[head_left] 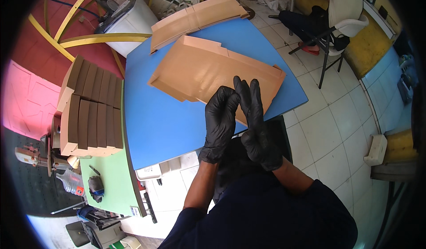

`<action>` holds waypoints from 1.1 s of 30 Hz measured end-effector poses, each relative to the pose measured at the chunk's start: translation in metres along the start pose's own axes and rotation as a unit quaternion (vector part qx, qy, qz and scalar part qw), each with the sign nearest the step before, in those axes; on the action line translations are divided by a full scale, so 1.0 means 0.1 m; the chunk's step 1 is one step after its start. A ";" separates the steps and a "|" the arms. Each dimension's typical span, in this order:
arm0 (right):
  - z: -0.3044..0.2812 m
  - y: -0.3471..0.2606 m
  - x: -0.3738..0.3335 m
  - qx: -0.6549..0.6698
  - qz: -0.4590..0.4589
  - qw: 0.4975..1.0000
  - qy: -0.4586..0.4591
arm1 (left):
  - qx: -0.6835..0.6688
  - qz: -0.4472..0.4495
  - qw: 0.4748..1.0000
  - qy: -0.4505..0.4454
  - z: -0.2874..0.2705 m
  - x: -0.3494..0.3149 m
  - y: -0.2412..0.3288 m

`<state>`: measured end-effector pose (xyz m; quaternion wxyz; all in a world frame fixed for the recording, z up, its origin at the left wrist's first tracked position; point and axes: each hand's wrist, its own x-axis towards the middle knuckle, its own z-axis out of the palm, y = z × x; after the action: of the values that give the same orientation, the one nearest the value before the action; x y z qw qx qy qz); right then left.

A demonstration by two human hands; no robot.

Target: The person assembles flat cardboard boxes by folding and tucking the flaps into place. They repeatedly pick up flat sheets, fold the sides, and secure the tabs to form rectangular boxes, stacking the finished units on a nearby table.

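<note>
Tan and glossy, a card point(199, 73) lay slantwise on our blue worktop point(155, 124), its edges notched and creased into flaps, light gleaming near its middle. Over its near edge we brought black-gloved fingers together: our right grip point(258, 129) released, two fingers extended; our left grip point(221, 115) curled against them, though whether it pinched anything we could not tell. A second card point(197, 21) rested behind.

Left hand point(220, 121) and right hand point(256, 121) wear black gloves point(262, 147); beyond them, the cardboard sheet point(206, 71) is tan, the tabletop point(164, 124) plain blue; left of them, the bench point(119, 173) pale green
</note>
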<state>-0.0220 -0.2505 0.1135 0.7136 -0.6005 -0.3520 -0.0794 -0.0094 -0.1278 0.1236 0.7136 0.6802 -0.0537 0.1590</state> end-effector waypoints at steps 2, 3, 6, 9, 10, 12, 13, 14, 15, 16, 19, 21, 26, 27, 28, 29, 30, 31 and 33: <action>0.01 0.04 -0.01 0.007 -0.001 1.000 0.005 | 0.006 -0.002 1.000 -0.001 -0.02 0.00 -0.02; 0.01 0.06 0.00 0.013 -0.007 1.000 0.007 | 0.014 -0.002 1.000 -0.007 -0.03 0.00 -0.03; 0.01 0.11 0.00 0.003 -0.013 1.000 0.016 | 0.042 -0.002 0.999 -0.033 -0.07 0.00 -0.05; 0.01 0.14 0.00 0.023 0.013 0.999 0.033 | 0.074 -0.013 0.994 -0.076 -0.12 -0.01 -0.07; 0.00 0.14 0.00 0.038 0.024 0.998 0.033 | 0.082 -0.009 0.993 -0.086 -0.14 -0.01 -0.08; -0.03 0.14 0.02 -0.052 0.016 0.998 0.015 | 0.095 -0.019 0.991 -0.089 -0.20 0.00 -0.09; -0.04 0.12 0.04 -0.097 0.009 0.995 0.005 | 0.099 -0.030 0.991 -0.081 -0.25 0.04 -0.09; -0.07 0.11 0.07 -0.219 0.004 0.975 -0.037 | 0.110 -0.060 0.990 -0.070 -0.30 0.07 -0.08; -0.09 0.07 0.09 -0.339 -0.003 0.937 -0.077 | 0.070 0.000 0.997 -0.040 -0.34 0.11 -0.07; -0.13 0.04 0.12 -0.452 -0.003 0.885 -0.114 | 0.056 0.016 0.998 -0.010 -0.39 0.15 -0.04; -0.19 -0.09 0.18 -0.510 0.018 0.847 -0.153 | 0.127 0.015 0.989 0.076 -0.46 0.16 0.10; -0.21 -0.14 0.22 -0.561 0.018 0.808 -0.179 | 0.135 0.044 0.982 0.122 -0.43 0.12 0.21; -0.16 -0.04 0.28 -0.613 -0.052 0.777 -0.134 | 0.408 0.174 0.896 0.004 -0.15 0.02 0.33; -0.15 -0.01 0.27 -0.625 -0.058 0.767 -0.136 | 0.380 0.139 0.915 0.002 -0.10 0.02 0.31; -0.16 0.01 0.26 -0.636 -0.063 0.757 -0.136 | 0.390 0.136 0.911 0.009 -0.07 0.03 0.29; -0.16 0.04 0.25 -0.649 -0.068 0.746 -0.136 | 0.398 0.138 0.907 0.011 -0.05 0.05 0.26; -0.17 0.05 0.23 -0.666 -0.059 0.727 -0.157 | 0.405 0.140 0.903 0.012 -0.04 0.07 0.23; -0.17 0.07 0.21 -0.682 -0.050 0.708 -0.179 | 0.423 0.140 0.895 0.009 -0.03 0.09 0.19; -0.17 0.10 0.18 -0.678 -0.039 0.707 -0.199 | 0.457 0.149 0.877 0.009 0.01 0.11 0.11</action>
<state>0.0030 -0.2578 0.1159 0.0245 -0.9102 -0.3601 -0.2032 -0.0018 -0.1272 0.1377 0.2914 0.9131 -0.0693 0.2765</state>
